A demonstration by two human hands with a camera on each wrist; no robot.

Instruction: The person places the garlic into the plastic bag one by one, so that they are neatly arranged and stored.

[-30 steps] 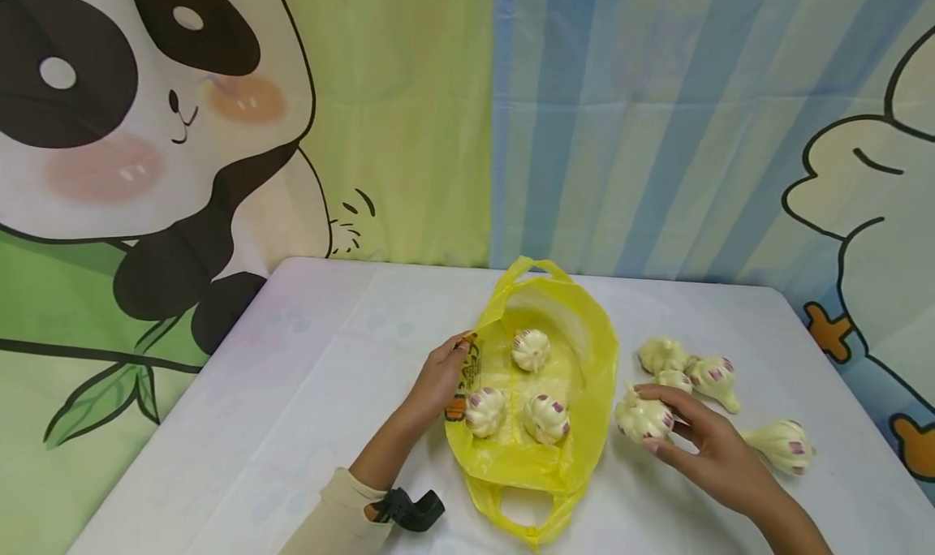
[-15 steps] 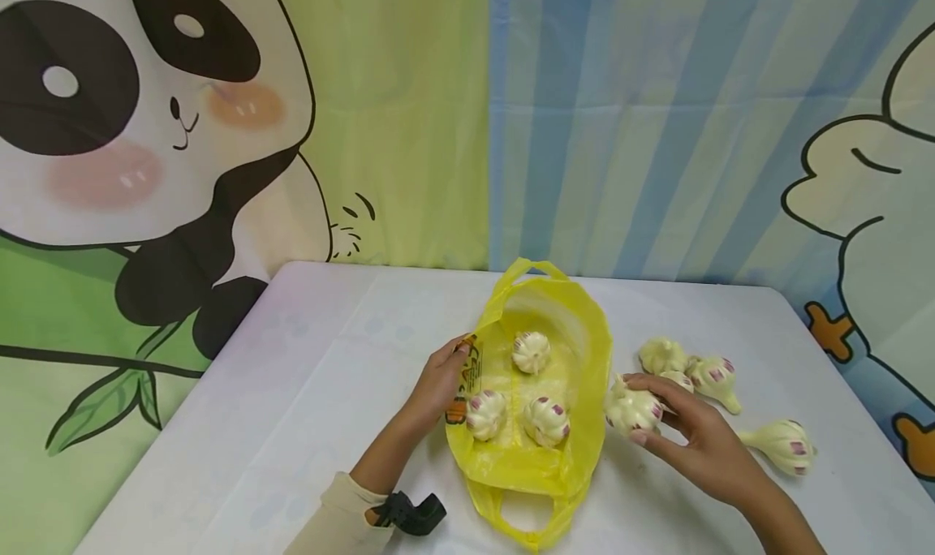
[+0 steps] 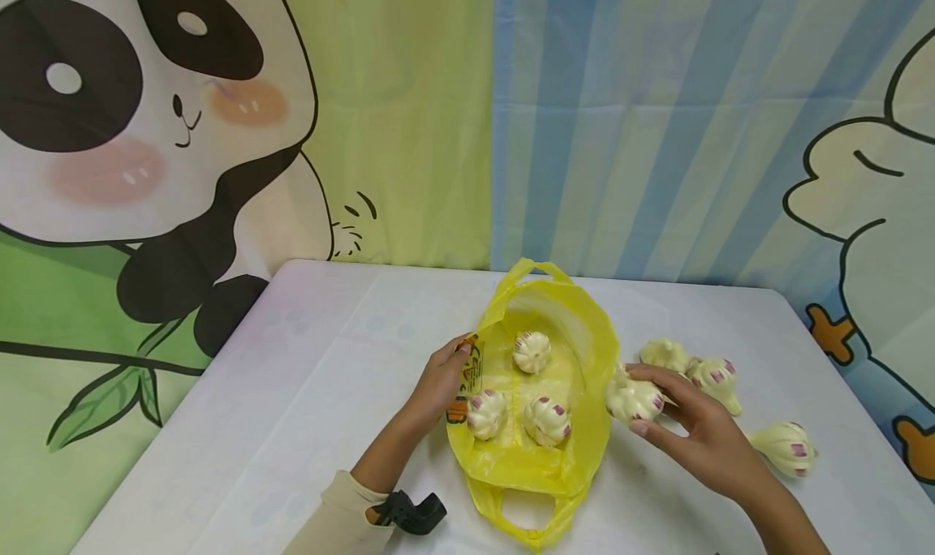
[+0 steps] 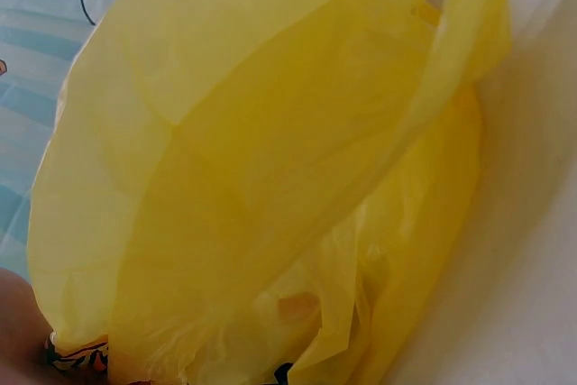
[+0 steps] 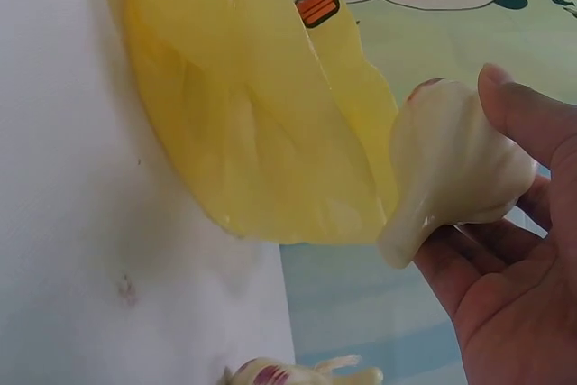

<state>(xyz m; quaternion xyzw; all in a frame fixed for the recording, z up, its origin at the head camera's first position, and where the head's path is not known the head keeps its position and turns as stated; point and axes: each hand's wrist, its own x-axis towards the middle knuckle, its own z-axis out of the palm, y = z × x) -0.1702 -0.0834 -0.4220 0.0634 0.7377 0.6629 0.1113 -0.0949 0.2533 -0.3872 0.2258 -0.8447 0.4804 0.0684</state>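
Observation:
A yellow plastic bag (image 3: pixel 599 352) with two loop handles stands open on the table, its mouth facing up. Three garlic bulbs lie inside: one at the back (image 3: pixel 532 351) and two nearer the front. My left hand (image 3: pixel 441 379) pinches the bag's left rim beside the orange and black print. Between thumb and fingers, my right hand (image 3: pixel 701 433) grips another garlic bulb (image 3: pixel 634 397) at the bag's right rim, outside the opening. In the right wrist view this bulb (image 5: pixel 455 160) has its stem pointing down toward the yellow plastic. Yellow film (image 4: pixel 252 151) fills most of the left wrist view.
Right of the bag, garlic bulbs (image 3: pixel 716 380) sit clustered behind my right hand. Another bulb (image 3: pixel 785 448) lies farther right, partly behind the wrist. The white table (image 3: pixel 329 360) ends at a cartoon-printed curtain (image 3: pixel 409 133). A black strap (image 3: pixel 411 513) is on my left wrist.
My right hand has carried its garlic bulb slightly left and up, to the bag's right rim. My left hand keeps its hold on the bag, and the bulbs inside have stayed put.

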